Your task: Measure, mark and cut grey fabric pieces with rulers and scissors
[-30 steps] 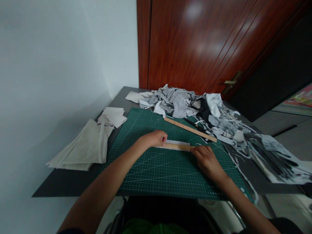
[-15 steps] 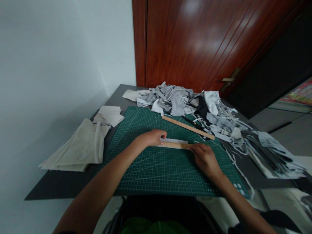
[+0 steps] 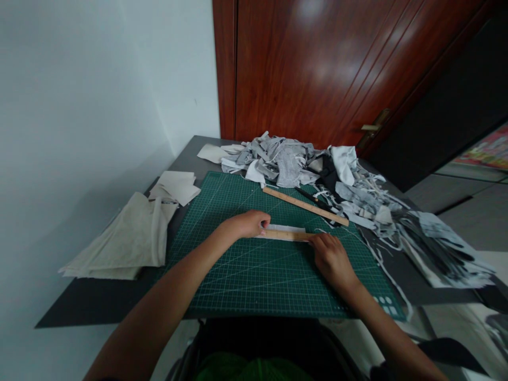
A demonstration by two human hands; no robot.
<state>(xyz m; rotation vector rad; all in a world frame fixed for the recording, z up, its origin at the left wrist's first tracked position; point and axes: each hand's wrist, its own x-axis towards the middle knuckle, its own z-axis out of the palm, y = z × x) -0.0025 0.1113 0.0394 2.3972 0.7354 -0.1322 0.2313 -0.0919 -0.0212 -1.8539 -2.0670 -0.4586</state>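
Note:
A short wooden ruler (image 3: 286, 235) lies lengthwise over a narrow strip of pale fabric (image 3: 291, 228) on the green cutting mat (image 3: 254, 280). My left hand (image 3: 251, 223) is closed at the ruler's left end, with thumb and fingertips on it. At the right end, my right hand (image 3: 331, 257) has its fingers bent and pressed together on the ruler. Fabric edges show above and below the wood; both ends of the ruler are partly hidden by my fingers. Farther back, a second wooden ruler (image 3: 305, 205) rests slantwise on the mat.
Grey and white fabric scraps (image 3: 288, 159) are heaped along the back. A dark-handled tool (image 3: 311, 197) lies by the second ruler. Folded cream cloth (image 3: 130, 238) and pale pieces (image 3: 177, 186) sit at left, stacked grey cloth (image 3: 448, 251) at right. A white cord (image 3: 391, 278) crosses the mat's right edge.
The whole view has shifted slightly. Both hands stay at the ends of the ruler, and nothing else has visibly moved.

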